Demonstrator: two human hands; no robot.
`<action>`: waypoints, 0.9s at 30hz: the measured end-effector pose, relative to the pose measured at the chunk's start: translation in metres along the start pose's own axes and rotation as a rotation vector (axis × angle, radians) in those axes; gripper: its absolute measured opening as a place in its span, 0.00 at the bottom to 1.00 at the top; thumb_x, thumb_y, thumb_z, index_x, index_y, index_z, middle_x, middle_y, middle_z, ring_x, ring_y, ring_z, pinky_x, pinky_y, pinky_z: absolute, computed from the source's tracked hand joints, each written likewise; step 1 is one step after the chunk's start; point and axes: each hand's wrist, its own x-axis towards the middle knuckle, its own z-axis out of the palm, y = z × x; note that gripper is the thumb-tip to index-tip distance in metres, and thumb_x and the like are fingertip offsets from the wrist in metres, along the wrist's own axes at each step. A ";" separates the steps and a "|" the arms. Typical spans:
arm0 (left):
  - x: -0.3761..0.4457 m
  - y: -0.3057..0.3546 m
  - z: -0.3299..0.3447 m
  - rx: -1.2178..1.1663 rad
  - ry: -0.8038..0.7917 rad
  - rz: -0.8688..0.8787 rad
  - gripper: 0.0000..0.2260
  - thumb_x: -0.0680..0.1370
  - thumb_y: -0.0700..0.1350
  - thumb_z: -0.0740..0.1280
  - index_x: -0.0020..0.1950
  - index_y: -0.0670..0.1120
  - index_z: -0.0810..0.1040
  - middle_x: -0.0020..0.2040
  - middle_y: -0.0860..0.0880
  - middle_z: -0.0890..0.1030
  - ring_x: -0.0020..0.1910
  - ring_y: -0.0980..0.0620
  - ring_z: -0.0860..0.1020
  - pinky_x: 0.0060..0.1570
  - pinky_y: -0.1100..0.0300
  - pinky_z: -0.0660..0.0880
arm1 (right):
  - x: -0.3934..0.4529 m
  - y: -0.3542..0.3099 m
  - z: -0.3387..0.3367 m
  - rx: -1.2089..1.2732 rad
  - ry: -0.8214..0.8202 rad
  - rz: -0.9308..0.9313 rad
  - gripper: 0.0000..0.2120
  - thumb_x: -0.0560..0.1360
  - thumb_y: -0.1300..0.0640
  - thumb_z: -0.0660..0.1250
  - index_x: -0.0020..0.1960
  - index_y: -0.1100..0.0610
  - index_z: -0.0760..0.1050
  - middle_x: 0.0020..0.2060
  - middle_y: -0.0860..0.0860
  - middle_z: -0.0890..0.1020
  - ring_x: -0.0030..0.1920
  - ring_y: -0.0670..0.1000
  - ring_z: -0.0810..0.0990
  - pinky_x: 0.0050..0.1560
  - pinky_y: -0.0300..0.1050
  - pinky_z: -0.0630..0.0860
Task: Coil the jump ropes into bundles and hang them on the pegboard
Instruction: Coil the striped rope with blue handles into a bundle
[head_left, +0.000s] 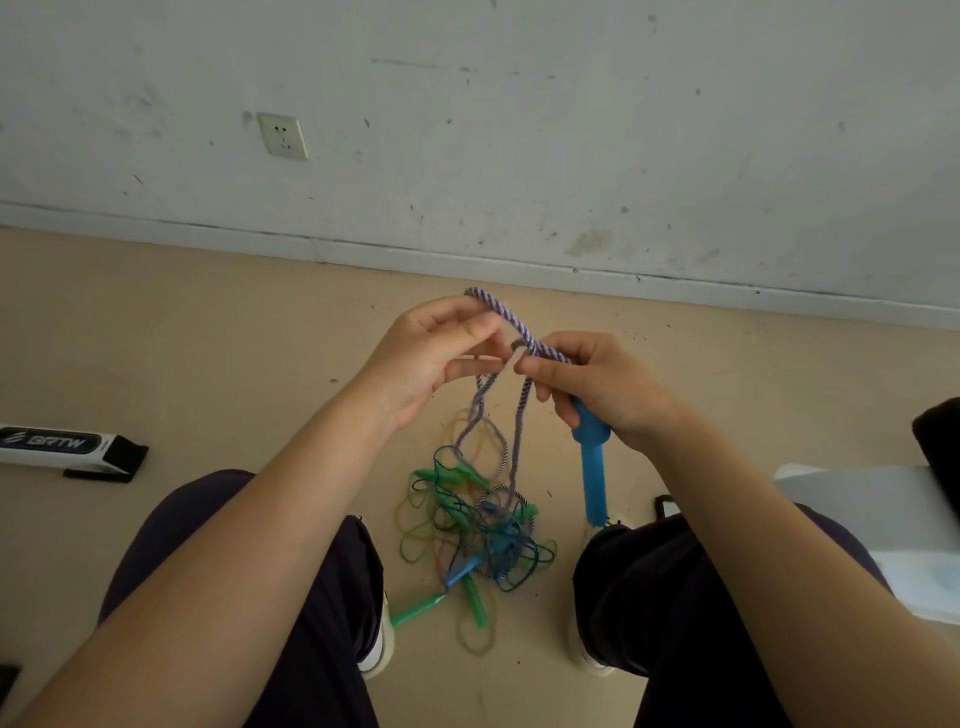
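left hand (431, 358) pinches the striped rope (511, 322), right hand (597, 387) grips rope and blue handle (593, 462) above the floor tangle (478, 525).

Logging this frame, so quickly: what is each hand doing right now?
Left hand: pinches the striped rope.
Right hand: grips the blue handle and the rope.
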 end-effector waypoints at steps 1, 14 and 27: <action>0.001 -0.002 -0.002 0.122 -0.019 -0.030 0.08 0.77 0.41 0.72 0.55 0.44 0.82 0.48 0.44 0.85 0.50 0.45 0.84 0.50 0.55 0.82 | 0.000 -0.001 0.000 0.049 0.004 -0.022 0.06 0.77 0.57 0.69 0.42 0.57 0.79 0.32 0.53 0.79 0.22 0.49 0.69 0.27 0.42 0.67; 0.001 -0.014 -0.003 0.543 -0.190 -0.193 0.08 0.80 0.46 0.68 0.54 0.43 0.84 0.45 0.48 0.87 0.48 0.47 0.85 0.48 0.56 0.83 | -0.001 -0.006 -0.011 0.380 0.092 -0.082 0.11 0.73 0.53 0.68 0.52 0.58 0.80 0.35 0.51 0.80 0.21 0.47 0.67 0.27 0.40 0.66; -0.001 -0.006 0.002 -0.103 -0.099 0.019 0.12 0.77 0.46 0.67 0.56 0.41 0.83 0.43 0.46 0.83 0.47 0.49 0.82 0.46 0.59 0.80 | -0.003 0.001 0.000 -0.242 -0.099 0.105 0.08 0.73 0.51 0.75 0.46 0.55 0.83 0.27 0.55 0.76 0.25 0.50 0.71 0.31 0.43 0.71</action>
